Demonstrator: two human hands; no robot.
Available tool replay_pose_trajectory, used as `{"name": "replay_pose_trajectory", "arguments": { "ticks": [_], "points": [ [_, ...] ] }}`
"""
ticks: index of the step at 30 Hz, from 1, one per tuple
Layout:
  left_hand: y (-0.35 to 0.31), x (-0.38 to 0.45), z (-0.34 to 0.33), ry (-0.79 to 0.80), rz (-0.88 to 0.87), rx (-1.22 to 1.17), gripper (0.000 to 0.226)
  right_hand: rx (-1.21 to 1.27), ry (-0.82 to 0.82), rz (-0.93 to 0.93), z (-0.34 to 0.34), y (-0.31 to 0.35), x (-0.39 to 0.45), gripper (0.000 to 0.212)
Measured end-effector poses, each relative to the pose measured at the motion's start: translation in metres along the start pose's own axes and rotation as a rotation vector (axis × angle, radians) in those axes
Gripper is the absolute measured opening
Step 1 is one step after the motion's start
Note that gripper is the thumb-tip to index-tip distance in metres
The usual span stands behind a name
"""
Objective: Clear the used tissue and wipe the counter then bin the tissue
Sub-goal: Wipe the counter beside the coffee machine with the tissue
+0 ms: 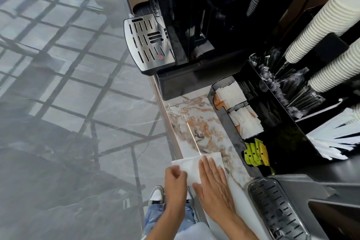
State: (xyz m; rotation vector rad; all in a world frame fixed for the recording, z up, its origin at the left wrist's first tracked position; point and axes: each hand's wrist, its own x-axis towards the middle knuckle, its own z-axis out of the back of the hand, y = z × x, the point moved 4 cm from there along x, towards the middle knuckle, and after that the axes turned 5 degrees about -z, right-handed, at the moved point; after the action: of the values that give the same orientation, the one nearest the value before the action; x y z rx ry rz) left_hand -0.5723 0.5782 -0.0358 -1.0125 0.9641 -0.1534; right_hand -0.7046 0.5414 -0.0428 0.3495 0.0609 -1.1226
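Head view. My right hand (213, 187) lies palm down on the white tissue (191, 163), fingers (206, 163) straight and close together, flat, not clamped on anything. My left hand (175, 180) is at the tissue's near left corner, at the bench edge; its fingers are curled together and appear to pinch that corner, though the contact itself is hidden under the knuckles.

The tissue is spread flat on the marbled bench (198, 122), near its front edge, with its left edge reaching slightly past the edge. The far right corner of the tissue shows beyond my right fingertips.

Just right of the tissue stands a black organiser (229, 128) with compartments: white sachets (245, 121) in the two farther ones, yellow-green sachets (256, 152) in the nearest. Behind it, wrapped stirrers or cutlery (cannot tell which), and stacks of white ribbed paper cups (319, 25) lying tilted.

At the far end of the bench, a black coffee machine (194, 25) with a steel drip tray (148, 43) overhanging the edge; a red dot shows on the tray. At near right, a second grated drip tray (276, 208), close to my right forearm.

Below the bench: glossy grey floor (68, 103) with window reflections, my jeans and one white shoe (156, 195).
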Motion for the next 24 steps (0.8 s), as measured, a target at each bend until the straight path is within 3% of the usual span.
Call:
{"name": "replay_pose_trajectory", "arguments": {
  "ticks": [3, 5, 19, 24],
  "points": [
    [-0.001, -0.002, -0.023, 0.235, 0.033, -0.098, 0.04, -0.012, -0.001, 0.018, 0.001, 0.001, 0.0, 0.07],
    [-0.002, 0.005, -0.029, 0.304, 0.024, -0.164, 0.036, -0.025, 0.002, 0.025, -0.001, 0.002, 0.001, 0.068],
    [0.004, 0.024, -0.025, 0.534, 0.076, -0.404, 0.03, 0.019, 0.051, 0.091, -0.019, 0.031, 0.011, 0.065],
    [0.013, 0.03, -0.019, 0.535, 0.26, -0.509, 0.038, 0.064, 0.12, 0.111, -0.035, 0.041, 0.009, 0.087]
  ]
}}
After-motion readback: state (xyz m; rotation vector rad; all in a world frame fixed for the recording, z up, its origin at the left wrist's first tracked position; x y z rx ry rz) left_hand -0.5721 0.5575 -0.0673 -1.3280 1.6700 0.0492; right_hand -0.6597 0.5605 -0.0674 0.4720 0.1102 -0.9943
